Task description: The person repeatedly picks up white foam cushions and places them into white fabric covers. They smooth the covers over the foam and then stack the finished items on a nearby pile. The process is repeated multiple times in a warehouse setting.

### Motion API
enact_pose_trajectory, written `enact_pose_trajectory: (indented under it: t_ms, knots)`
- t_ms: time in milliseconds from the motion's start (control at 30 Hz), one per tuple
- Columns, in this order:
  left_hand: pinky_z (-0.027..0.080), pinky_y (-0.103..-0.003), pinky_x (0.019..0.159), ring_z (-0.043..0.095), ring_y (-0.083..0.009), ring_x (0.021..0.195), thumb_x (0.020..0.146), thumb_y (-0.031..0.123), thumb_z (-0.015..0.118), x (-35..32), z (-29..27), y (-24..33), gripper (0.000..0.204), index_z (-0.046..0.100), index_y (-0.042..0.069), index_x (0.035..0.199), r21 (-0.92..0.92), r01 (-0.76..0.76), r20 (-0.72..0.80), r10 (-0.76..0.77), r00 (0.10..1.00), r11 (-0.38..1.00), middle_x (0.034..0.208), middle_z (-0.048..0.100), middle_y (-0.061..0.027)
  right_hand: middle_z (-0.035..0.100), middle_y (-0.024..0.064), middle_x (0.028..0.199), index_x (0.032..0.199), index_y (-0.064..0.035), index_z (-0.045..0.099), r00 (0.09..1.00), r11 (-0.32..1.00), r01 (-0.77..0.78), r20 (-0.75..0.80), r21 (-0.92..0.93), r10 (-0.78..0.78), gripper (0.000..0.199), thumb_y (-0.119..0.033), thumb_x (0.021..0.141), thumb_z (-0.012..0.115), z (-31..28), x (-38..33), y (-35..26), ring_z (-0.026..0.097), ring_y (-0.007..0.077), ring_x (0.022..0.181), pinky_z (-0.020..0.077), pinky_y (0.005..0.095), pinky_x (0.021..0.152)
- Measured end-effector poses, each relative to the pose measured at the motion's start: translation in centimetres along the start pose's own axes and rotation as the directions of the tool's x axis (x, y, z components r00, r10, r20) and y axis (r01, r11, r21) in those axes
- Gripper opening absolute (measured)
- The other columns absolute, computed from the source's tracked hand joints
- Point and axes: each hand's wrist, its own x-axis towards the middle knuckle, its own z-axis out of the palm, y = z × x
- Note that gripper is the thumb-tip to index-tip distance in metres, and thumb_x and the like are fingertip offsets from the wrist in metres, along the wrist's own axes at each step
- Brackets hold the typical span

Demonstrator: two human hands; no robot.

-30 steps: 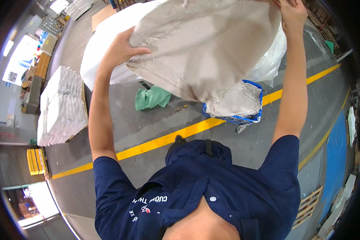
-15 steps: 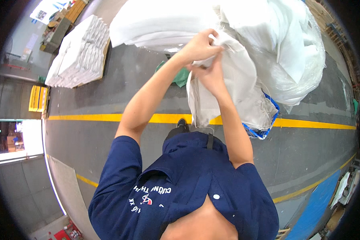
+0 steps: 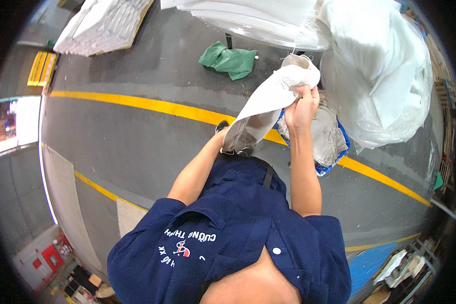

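A white woven sack (image 3: 271,93) stretches slantwise between my hands, its near end gaping to a greyish inside. At its upper part, my right hand (image 3: 302,109) is closed with thumb and fingers pinching the edge. My left hand (image 3: 224,138) reaches the near, open end; the cloth covers its fingers, so whether they grip is hidden. Below and beside my right forearm stands a blue crate (image 3: 345,144) holding a heap of greyish-white folded cloth (image 3: 325,129).
A large plastic-wrapped white bundle (image 3: 385,76) stands at right. White sheets (image 3: 258,20) lie stacked ahead, near a green cloth (image 3: 230,61) on the floor. Another white stack (image 3: 99,28) is far left. A yellow line (image 3: 152,105) crosses the grey floor.
Both hands came down from the white sheets and moved apart. My left hand moved toward my body to the sack's near end. The sack now stretches between them; the view has turned.
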Motion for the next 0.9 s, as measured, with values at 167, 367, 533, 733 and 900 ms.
enact_pose_trajectory:
  t_ms: [167, 367, 533, 733, 900]
  knots:
    - [0.043, -0.042, 0.103, 0.052, -0.0368, 0.125, 0.083, 0.066, 0.06, -0.2, -1.4, -2.2, 0.083, 0.049, 0.006, 0.14, -0.066, 0.031, 0.321, -0.008, 0.947, 0.997, 0.137, 0.049, -0.0255, 0.064, 0.0128, 0.118, 0.123, 0.0009, 0.055, 0.992, 0.991, 0.127, 0.002, -0.047, -0.127, 0.047, 0.013, 0.079, 0.044, 0.7, -0.3, -1.1, 0.065, 0.0269, 0.107, 0.0551, 0.0415, 0.095]
    - [0.055, -0.048, 0.08, 0.067, -0.0388, 0.094, 0.075, 0.064, 0.07, -3.3, -5.5, -3.9, 0.078, 0.065, 0.002, 0.12, 0.887, 0.091, -0.17, 0.136, 0.976, 0.453, 0.104, 0.07, -0.0232, 0.063, 0.0146, 0.118, 0.123, 0.003, 0.053, 0.982, 0.982, 0.182, 0.063, -0.054, -0.178, 0.044, 0.011, 0.081, 0.044, 4.5, -0.9, -5.1, 0.064, 0.0277, 0.109, 0.0545, 0.0416, 0.095]
    - [0.046, -0.033, 0.046, 0.059, -0.0186, 0.054, 0.089, 0.049, 0.069, -5.5, -7.9, -2.5, 0.051, 0.069, -0.002, 0.091, 0.682, -0.126, 0.178, 0.003, 0.984, 0.721, 0.078, 0.068, -0.009, 0.062, 0.0141, 0.119, 0.125, 0.0028, 0.051, 0.963, 0.982, 0.184, 0.205, -0.029, -0.175, 0.046, 0.011, 0.08, 0.045, 5.2, -2.1, -3.7, 0.063, 0.0251, 0.108, 0.0529, 0.0399, 0.095]
    - [0.04, -0.042, 0.111, 0.052, -0.0404, 0.127, 0.092, 0.074, 0.043, -4.9, -4.3, 0.2, 0.106, 0.014, -0.008, 0.152, -0.37, 0.374, 0.508, -0.151, 0.848, 0.851, 0.142, 0.041, -0.035, 0.062, 0.0136, 0.119, 0.125, 0.0019, 0.052, 0.953, 0.972, 0.236, 0.193, 0.013, -0.234, 0.049, 0.011, 0.078, 0.048, 8.7, -4.6, -3.8, 0.062, 0.0251, 0.109, 0.0503, 0.0391, 0.097]
    - [0.049, -0.039, 0.099, 0.061, -0.0332, 0.11, 0.101, 0.054, 0.044, -4.5, -2.6, 6.9, 0.068, 0.042, -0.002, 0.14, -0.408, 0.298, 0.674, 0.064, 0.736, 0.863, 0.129, 0.057, -0.0196, 0.063, 0.015, 0.118, 0.127, 0.0019, 0.051, 0.888, 0.911, 0.412, 0.231, -0.013, -0.398, 0.052, 0.012, 0.076, 0.049, 8.7, -5.3, -4.6, 0.063, 0.0271, 0.11, 0.0504, 0.0413, 0.1]
